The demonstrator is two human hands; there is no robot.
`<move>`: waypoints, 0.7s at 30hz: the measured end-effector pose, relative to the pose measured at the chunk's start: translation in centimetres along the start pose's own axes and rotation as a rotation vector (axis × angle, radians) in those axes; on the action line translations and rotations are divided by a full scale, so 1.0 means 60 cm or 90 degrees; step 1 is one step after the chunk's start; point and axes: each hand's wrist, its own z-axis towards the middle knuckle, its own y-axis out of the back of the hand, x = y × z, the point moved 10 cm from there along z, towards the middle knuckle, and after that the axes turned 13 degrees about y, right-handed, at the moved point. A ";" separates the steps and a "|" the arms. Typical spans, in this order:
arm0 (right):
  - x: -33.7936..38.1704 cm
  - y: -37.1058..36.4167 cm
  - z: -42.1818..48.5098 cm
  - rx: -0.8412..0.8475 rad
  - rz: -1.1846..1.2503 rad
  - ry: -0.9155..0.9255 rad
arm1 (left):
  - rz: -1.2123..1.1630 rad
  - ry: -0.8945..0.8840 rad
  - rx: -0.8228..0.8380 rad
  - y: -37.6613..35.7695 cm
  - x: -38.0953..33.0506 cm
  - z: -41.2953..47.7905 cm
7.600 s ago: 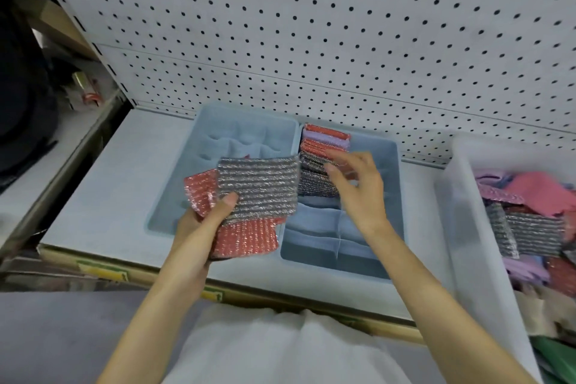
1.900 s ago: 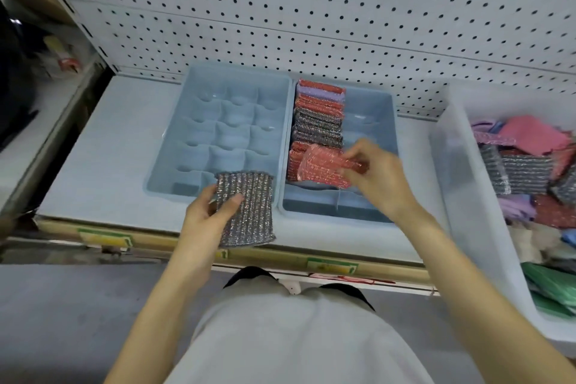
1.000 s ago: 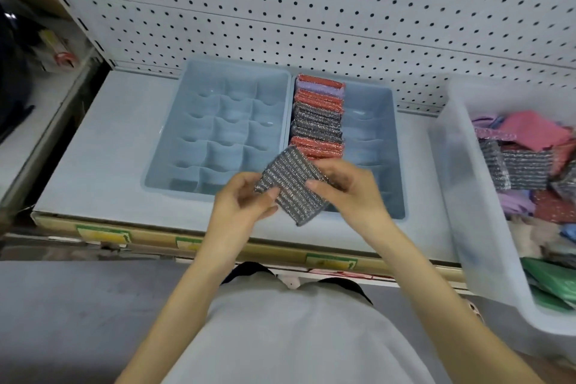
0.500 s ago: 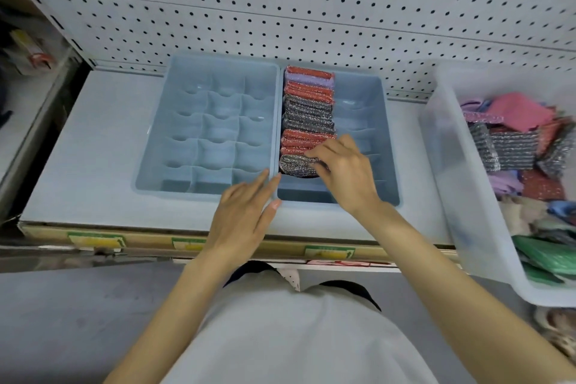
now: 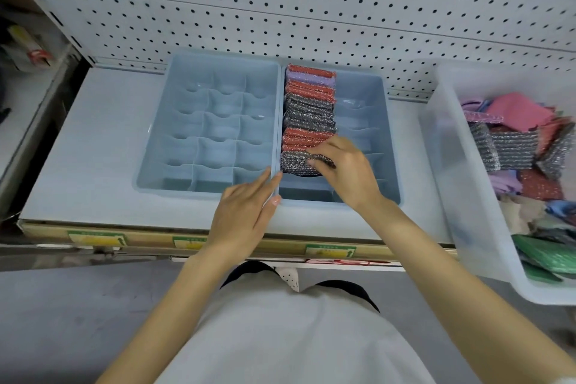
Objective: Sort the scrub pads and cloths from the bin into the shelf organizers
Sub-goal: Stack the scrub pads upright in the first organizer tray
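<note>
Pale blue organizers (image 5: 207,131), red, silver and lilac glittery scrub pads (image 5: 308,112), white black-dotted pegboard (image 5: 311,9)

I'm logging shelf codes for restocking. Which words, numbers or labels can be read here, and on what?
No text is readable.
Left shelf label: green and yellow, print blurred.
Middle shelf label: blurred, partly covered.
Right shelf label: blurred.
Red-and-white strip below the shelf edge: blurred.
Pads, organizers, bin: no print visible.
</note>
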 end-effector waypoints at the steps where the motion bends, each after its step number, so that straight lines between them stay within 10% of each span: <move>1: -0.002 0.003 -0.001 0.000 0.011 -0.001 | -0.003 -0.001 0.000 0.001 -0.001 0.000; 21: -0.006 -0.003 -0.011 0.013 0.032 0.015 | -0.007 0.006 0.012 -0.001 0.001 0.002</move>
